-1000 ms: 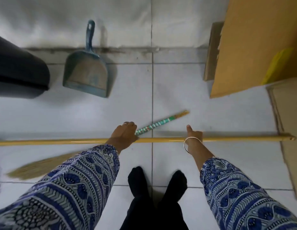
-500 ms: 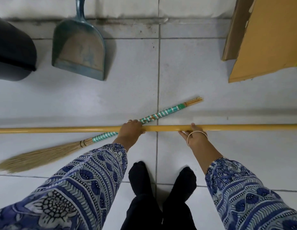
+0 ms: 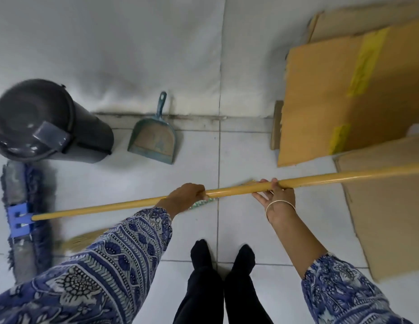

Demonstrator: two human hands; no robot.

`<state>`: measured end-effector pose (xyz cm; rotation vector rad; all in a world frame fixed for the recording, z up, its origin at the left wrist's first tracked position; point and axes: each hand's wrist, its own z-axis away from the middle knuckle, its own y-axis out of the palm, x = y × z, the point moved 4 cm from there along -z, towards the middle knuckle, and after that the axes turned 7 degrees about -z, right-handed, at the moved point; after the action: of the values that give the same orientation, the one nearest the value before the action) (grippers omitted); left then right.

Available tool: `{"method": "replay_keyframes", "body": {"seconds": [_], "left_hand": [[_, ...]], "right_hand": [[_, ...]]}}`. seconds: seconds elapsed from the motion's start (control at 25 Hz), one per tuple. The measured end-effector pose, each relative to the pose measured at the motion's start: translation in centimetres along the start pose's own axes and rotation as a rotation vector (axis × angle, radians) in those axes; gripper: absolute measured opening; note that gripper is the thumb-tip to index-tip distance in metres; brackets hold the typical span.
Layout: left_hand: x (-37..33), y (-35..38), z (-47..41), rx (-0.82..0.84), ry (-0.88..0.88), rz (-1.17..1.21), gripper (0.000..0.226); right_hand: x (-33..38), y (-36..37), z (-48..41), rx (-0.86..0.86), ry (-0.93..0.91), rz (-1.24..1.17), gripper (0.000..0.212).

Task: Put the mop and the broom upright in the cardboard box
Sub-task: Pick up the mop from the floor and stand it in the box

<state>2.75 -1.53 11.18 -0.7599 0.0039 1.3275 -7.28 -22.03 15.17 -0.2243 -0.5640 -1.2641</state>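
Yellow mop (image 3: 124,205) gripped, both hands.

I hold the mop (image 3: 124,205) nearly level, its yellow pole rising slightly toward the cardboard box (image 3: 339,97), its blue flat head low at the far end from the box. The broom (image 3: 85,238) lies flat on the floor under the pole, straw bristles away from the box, banded handle tip pointing toward it. The box is brown, yellow-taped, flaps open, standing on the floor.
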Motion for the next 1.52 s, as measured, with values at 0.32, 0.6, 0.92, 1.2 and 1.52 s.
{"method": "replay_keyframes", "body": {"seconds": [0.32, 0.6, 0.92, 1.2, 1.52], "left_hand": [[-13.5, -17.1, 15.4, -0.261, 0.202, -0.036, 0.030], [-27.4, -26.8, 27.4, -0.532, 0.361, 0.008, 0.034], [-49.8, -26.6, 36.8, -0.764, 0.626, 0.080, 0.030], [-66.9, -23.4, 36.8, -0.824, 0.783, 0.193, 0.026], [-78.5, -21.7, 27.0, -0.934, 0.801, 0.315, 0.029]], "right_hand": [[21.5, 9.6, 20.9, 0.248, -0.323, 0.127, 0.021], [37.4, 12.0, 37.6, 0.488, -0.634, 0.247, 0.021], [55.1, 1.8, 52.6, 0.625, -1.007, 0.377, 0.006], [66.8, -7.5, 57.1, 0.618, -1.179, 0.493, 0.004], [75.3, -10.8, 50.5, 0.540, -1.223, 0.651, 0.009]]}}
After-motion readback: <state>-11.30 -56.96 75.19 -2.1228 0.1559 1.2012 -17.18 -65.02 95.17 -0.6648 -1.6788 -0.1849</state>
